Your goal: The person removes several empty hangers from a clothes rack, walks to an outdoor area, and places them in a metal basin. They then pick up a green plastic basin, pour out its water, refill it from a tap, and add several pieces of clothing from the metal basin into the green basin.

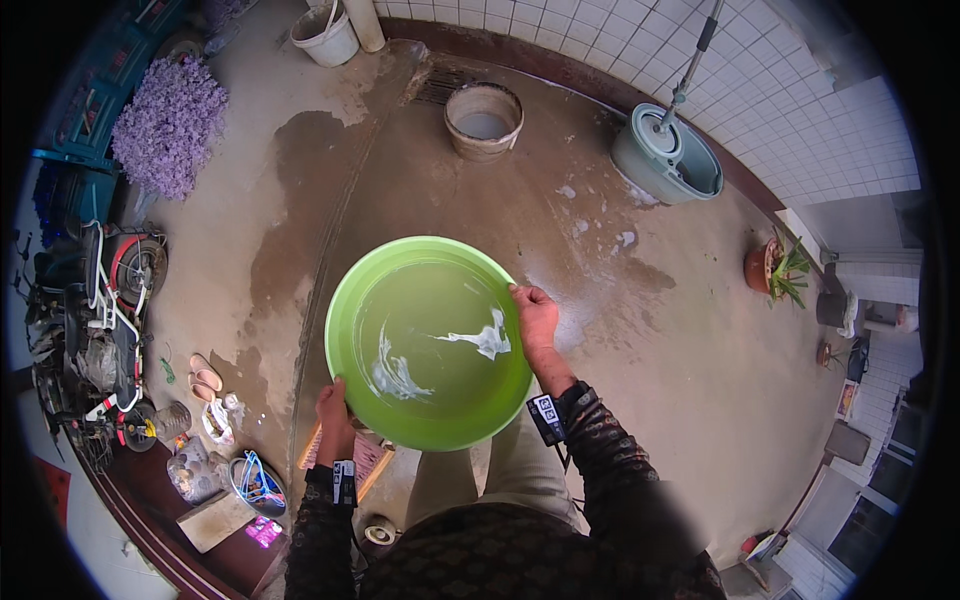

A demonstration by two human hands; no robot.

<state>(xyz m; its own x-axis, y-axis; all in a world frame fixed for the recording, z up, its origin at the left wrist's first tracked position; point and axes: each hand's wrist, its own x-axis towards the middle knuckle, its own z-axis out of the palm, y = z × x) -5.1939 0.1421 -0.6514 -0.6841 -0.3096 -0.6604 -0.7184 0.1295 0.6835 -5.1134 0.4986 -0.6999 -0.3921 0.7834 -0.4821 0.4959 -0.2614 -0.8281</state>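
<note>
A round green plastic basin is held up in front of me, above the concrete floor. It contains cloudy water with patches of white foam on the surface. My left hand grips its rim at the lower left, the thumb over the edge. On the right side of the rim, my right hand has hold of the edge, its fingers mostly hidden beneath. Both forearms carry small dark devices strapped over patterned sleeves. Past the basin, a worn bucket with cloudy liquid stands on the wet floor near a drain grate.
A mop bucket with a mop upright in it stands by the tiled wall. A white bucket is at the far left. A wooden-framed stool sits below the basin. Slippers and an electric bike are at left; a potted plant is at right.
</note>
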